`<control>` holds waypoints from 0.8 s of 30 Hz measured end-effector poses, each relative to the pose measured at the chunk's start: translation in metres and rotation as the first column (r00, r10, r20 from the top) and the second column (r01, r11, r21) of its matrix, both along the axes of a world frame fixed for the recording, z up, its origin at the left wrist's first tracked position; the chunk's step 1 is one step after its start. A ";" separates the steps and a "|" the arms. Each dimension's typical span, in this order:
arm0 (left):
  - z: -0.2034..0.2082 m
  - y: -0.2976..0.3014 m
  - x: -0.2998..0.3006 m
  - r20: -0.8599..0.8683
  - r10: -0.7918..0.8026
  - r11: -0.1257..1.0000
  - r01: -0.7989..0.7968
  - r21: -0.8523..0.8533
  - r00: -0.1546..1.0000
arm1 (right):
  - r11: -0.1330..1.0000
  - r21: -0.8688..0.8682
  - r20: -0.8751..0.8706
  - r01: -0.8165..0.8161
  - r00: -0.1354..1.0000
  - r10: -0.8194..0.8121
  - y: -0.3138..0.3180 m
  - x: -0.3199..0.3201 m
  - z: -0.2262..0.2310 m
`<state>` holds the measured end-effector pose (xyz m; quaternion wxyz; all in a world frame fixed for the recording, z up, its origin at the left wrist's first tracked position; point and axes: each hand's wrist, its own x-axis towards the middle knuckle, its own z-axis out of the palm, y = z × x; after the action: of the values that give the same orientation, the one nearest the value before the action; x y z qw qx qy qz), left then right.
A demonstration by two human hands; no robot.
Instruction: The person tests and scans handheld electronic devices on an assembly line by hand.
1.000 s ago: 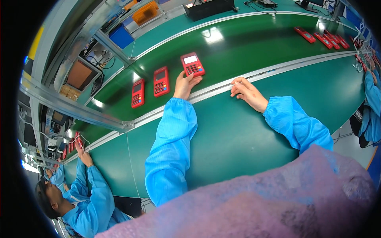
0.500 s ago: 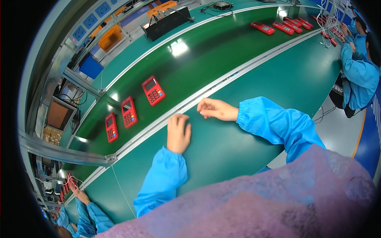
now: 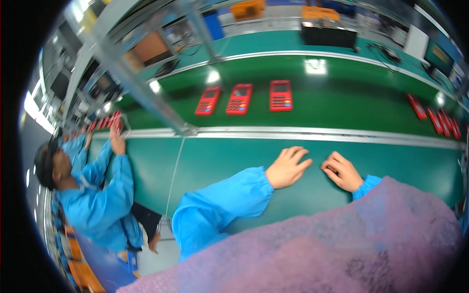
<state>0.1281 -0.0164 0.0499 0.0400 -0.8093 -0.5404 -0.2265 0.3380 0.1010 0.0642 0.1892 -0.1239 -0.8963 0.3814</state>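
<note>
My left hand (image 3: 288, 168) rests palm down over the green tabletop (image 3: 229, 155), fingers spread and holding nothing. Beside it on the right, my right hand (image 3: 343, 172) has its fingers curled in, with nothing seen in them. Beyond the metal rail (image 3: 273, 133), on the darker green belt, lie three red handheld card terminals with keypads and small screens: a left one (image 3: 208, 101), a middle one (image 3: 239, 99) and a right one (image 3: 281, 96). Neither hand touches them.
At the left, a co-worker (image 3: 93, 200) in blue handles red devices by a white cable. A metal post (image 3: 156, 102) slants down to the rail. More red terminals (image 3: 442, 122) lie on the belt at far right. A black box (image 3: 328, 36) stands on the back shelf.
The view has turned to the left, so the terminals and my hands appear further right. The co-worker at left shows more fully. My left hand's fingers are more spread; both hands stay without anything visible.
</note>
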 end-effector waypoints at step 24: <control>0.002 0.012 0.020 -0.036 0.029 0.999 -0.028 0.022 0.999 | 0.998 0.058 -0.022 -0.012 1.000 0.013 0.016 0.016 0.005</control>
<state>0.1482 -0.0049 0.0524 0.0620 -0.8050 -0.5486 -0.2170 0.3536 0.1170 0.0690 0.2002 -0.1084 -0.9057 0.3576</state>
